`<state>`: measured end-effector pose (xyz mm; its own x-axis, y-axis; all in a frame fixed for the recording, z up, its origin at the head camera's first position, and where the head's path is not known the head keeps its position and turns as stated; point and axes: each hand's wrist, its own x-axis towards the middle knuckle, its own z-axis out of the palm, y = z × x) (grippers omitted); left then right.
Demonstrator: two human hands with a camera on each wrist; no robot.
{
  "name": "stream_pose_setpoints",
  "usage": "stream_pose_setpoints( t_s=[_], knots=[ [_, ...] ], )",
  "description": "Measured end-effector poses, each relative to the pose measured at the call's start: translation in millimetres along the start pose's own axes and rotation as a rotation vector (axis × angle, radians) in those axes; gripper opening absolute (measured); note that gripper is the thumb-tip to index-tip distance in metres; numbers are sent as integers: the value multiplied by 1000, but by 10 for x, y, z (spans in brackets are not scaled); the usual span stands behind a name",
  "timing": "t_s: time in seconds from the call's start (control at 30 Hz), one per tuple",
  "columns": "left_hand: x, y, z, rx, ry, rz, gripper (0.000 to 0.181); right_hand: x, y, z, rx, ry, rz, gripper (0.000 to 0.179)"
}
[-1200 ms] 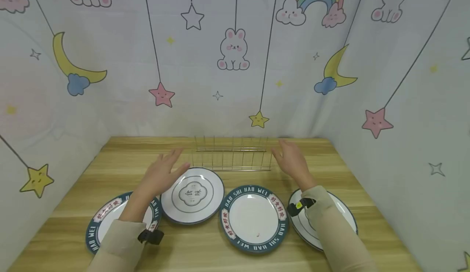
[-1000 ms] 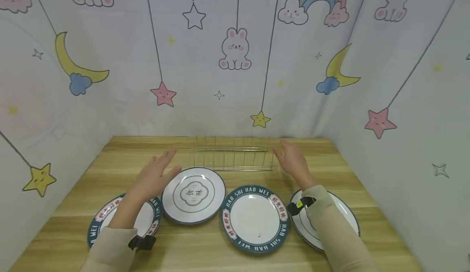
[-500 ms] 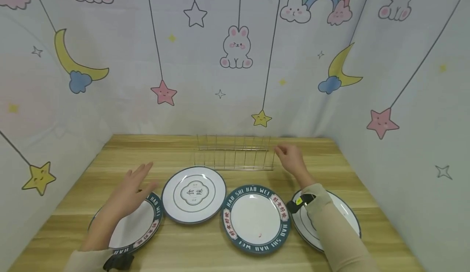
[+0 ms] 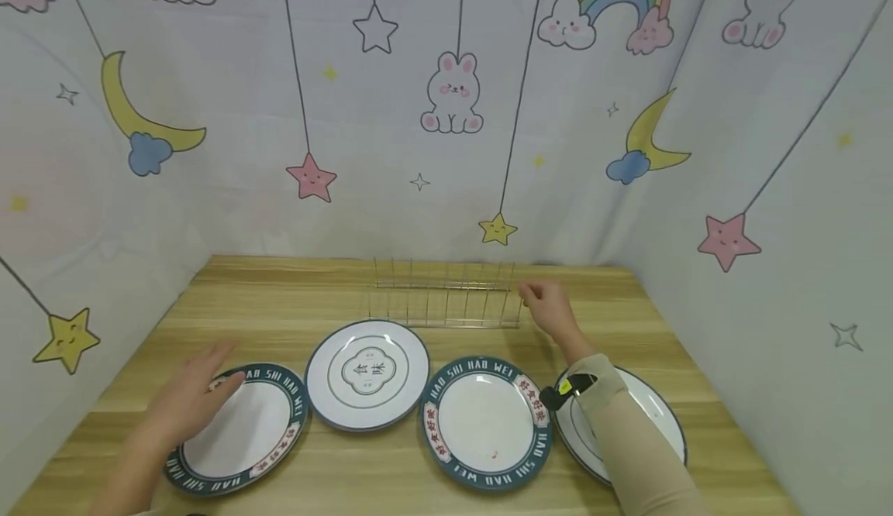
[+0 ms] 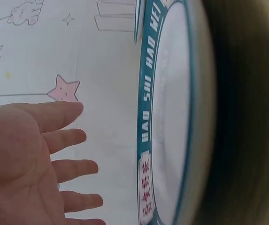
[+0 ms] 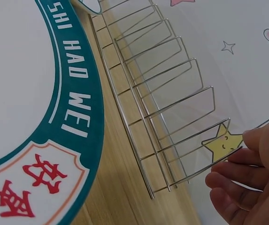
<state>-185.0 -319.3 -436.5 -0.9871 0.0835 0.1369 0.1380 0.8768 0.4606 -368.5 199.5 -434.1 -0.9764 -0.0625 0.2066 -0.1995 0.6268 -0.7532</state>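
Observation:
My left hand (image 4: 184,400), fingers spread and nearly straight, is over the left edge of a green-rimmed plate (image 4: 240,431) and holds nothing; the left wrist view shows its palm (image 5: 17,164) beside that plate's lettered rim (image 5: 146,93). At the right end of a wire dish rack (image 4: 446,324), my right hand (image 4: 551,311) has its fingers curled in. Seen from the right wrist, thumb and fingers of that hand (image 6: 256,173) pinch the end wire of the rack (image 6: 157,150). No plate stands between the rack's wires.
Left of centre lies a white plate with a thin blue rim (image 4: 366,411). A second green-rimmed plate (image 4: 484,423) is right of centre. Another white plate (image 4: 656,411) is partly under the right sleeve (image 4: 624,446). Behind the wooden table (image 4: 335,477) hangs a printed curtain (image 4: 391,129).
My left hand has moved left and toward the front, from beside the rack to over the left plate. The right hand's fingers have closed at the rack's end.

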Motion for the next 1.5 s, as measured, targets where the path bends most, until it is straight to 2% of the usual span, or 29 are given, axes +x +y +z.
stream_pose_setpoints(
  t_s=[0.17,0.43,0.6,0.8,0.9,1.23,1.5],
  knots=[
    [-84,-156,-16,-2,-79,-105,67,-47,15,20,38,-7,58,29],
    [-162,-302,-6,-34,-155,-152,68,-41,54,59,81,5,83,28],
    [-196,-366,24,-39,-165,-169,66,-20,90,88,82,25,87,26],
    [-191,-451,48,-76,-228,-264,67,-10,66,91,69,43,53,26],
    [-183,-494,57,-89,-245,-288,68,-7,48,88,59,48,40,26],
    [-230,-554,34,-153,-233,-309,59,2,43,80,79,38,48,27],
    [-232,-617,45,-234,-222,-400,54,4,54,82,105,33,82,27]
  ],
)
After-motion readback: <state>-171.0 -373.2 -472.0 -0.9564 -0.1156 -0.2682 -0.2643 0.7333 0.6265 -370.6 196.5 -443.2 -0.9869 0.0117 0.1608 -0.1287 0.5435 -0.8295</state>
